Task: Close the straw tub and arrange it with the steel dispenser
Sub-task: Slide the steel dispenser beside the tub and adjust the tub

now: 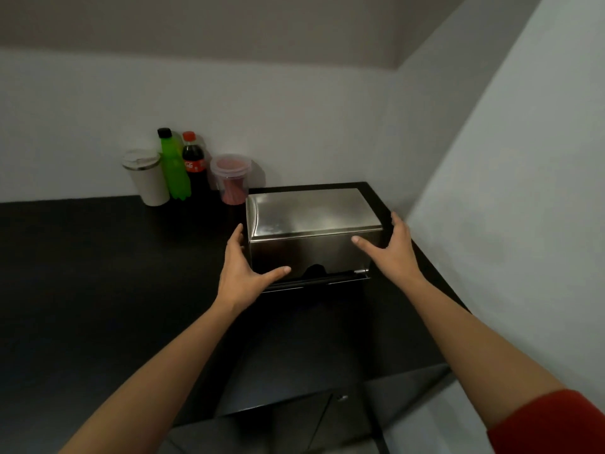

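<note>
The steel dispenser (311, 231), a shiny rectangular box, stands on the black counter near the right wall. My left hand (244, 273) presses against its left side with the thumb across the lower front. My right hand (391, 249) holds its right side, thumb lying on the front face. Just behind the dispenser's left rear corner stands the straw tub (231, 178), a clear plastic tub with red straws inside and a clear lid sitting on top.
Against the back wall, left of the tub, stand a cola bottle (193, 162), a green bottle (173, 165) and a white lidded cup (146, 176). The black counter (98, 273) stretches left; white walls close in behind and on the right.
</note>
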`<state>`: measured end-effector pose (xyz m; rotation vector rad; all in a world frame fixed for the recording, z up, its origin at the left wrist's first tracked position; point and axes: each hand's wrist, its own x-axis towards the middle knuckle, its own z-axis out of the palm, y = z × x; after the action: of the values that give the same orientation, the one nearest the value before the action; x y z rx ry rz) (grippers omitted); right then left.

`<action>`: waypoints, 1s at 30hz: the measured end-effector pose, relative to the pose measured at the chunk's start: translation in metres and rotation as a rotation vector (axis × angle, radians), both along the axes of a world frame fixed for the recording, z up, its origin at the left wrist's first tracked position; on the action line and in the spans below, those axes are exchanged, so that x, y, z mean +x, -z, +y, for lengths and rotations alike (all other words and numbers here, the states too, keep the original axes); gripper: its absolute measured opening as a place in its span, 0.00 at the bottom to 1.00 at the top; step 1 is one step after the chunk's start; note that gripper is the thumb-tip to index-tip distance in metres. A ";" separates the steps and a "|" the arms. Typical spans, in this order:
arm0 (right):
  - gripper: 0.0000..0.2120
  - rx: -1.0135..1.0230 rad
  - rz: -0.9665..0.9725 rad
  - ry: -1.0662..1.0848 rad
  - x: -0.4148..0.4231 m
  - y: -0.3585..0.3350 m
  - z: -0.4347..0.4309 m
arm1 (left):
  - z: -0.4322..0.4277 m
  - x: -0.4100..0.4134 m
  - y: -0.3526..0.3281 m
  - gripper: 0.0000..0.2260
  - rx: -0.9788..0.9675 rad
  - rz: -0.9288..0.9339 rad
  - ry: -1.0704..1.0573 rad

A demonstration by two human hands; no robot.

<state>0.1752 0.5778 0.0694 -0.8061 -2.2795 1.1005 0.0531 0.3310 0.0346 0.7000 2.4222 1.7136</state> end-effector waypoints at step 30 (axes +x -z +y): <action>0.38 -0.105 -0.109 -0.173 -0.004 0.065 0.006 | 0.007 -0.007 0.039 0.54 -0.111 -0.064 0.009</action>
<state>0.1707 0.5841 0.0048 -0.7355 -2.4371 1.2915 0.0464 0.3385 -0.0044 0.6310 2.4442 1.5586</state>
